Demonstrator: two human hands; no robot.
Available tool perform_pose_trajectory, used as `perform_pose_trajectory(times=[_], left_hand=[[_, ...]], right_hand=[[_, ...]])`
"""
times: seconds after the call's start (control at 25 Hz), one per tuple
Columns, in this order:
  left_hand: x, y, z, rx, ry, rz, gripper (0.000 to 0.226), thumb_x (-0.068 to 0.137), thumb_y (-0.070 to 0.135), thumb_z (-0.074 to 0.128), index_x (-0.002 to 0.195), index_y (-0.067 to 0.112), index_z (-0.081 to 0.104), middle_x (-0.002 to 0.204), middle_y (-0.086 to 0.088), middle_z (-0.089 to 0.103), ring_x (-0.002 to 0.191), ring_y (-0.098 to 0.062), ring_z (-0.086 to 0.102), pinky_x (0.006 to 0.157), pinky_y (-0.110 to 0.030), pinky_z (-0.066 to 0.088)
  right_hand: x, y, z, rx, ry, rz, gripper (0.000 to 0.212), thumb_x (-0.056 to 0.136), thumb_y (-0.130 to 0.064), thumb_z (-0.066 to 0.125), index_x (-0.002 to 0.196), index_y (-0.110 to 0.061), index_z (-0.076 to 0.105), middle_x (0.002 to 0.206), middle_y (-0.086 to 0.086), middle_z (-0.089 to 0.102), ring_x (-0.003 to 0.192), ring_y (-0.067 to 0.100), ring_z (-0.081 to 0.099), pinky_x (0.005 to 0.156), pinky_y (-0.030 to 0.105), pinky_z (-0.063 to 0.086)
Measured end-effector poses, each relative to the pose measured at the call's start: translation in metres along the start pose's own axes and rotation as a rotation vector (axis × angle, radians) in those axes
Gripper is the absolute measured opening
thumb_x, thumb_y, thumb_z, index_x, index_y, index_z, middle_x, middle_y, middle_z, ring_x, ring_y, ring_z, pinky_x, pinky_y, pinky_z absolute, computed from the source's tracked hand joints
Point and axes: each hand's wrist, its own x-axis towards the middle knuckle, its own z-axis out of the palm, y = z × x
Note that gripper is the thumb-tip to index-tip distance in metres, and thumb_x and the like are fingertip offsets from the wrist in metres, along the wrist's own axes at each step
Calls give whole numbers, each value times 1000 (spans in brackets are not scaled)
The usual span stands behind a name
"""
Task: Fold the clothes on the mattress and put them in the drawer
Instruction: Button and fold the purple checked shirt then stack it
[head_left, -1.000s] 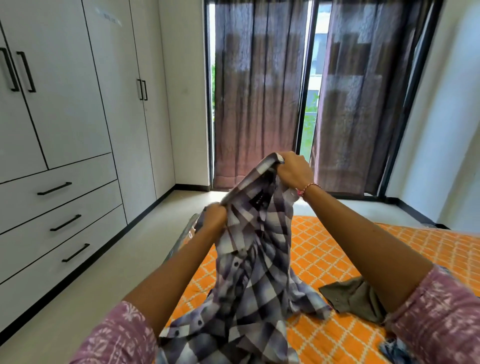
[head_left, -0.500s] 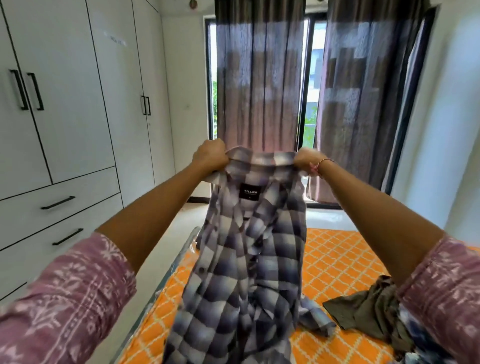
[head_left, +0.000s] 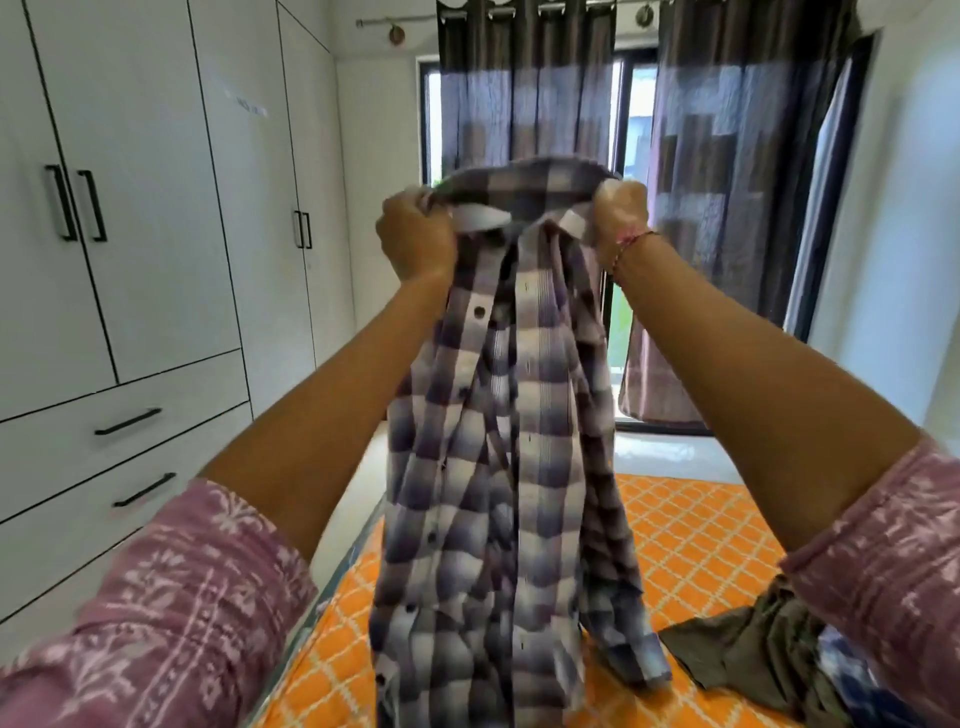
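Note:
A purple and white plaid shirt (head_left: 498, 441) hangs full length in front of me, its button placket facing me. My left hand (head_left: 415, 234) grips the left end of its collar. My right hand (head_left: 621, 218) grips the right end, a thread bracelet at the wrist. Both arms are raised over the orange patterned mattress (head_left: 691, 530). An olive garment (head_left: 748, 649) lies crumpled on the mattress at lower right, with a bit of blue and white cloth (head_left: 852, 670) beside it. Closed drawers (head_left: 124, 426) sit in the white wardrobe at left.
The white wardrobe (head_left: 156, 208) with black handles fills the left wall. A strip of pale floor (head_left: 363, 467) runs between it and the mattress. Dark curtains (head_left: 524, 104) cover the glass doors straight ahead. A white wall stands at right.
I have lifted the shirt higher and turned it, so its button front now faces me rather than the inner label. Both hands still grip the collar. My view has tilted upward.

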Motion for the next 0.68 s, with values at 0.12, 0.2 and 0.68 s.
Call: perform_pose_trajectory(times=[0.12, 0.2, 0.68], left_hand=[[-11, 0, 8, 138, -51, -185, 19, 92, 9, 49, 100, -2, 62, 95, -16, 68, 75, -29, 68, 64, -36, 57], [-13, -13, 2, 169, -131, -345, 18, 94, 0, 40, 92, -7, 57, 89, -24, 67, 59, -33, 68, 50, -37, 55], [-13, -71, -37, 780, -863, -625, 20, 95, 19, 54, 90, 3, 65, 66, -4, 72, 57, -9, 68, 55, -18, 54]], right_hand=[[-28, 7, -2, -415, -105, 22, 36, 101, -17, 38, 130, 2, 49, 131, 19, 53, 113, 31, 54, 72, 18, 50], [-33, 36, -11, -435, -298, 99, 27, 101, -9, 38, 123, -4, 52, 113, 17, 57, 78, 17, 59, 38, 7, 38], [-38, 108, -9, -938, -687, 523, 33, 99, -7, 32, 69, -3, 47, 35, 1, 50, 22, 6, 43, 25, 13, 34]])
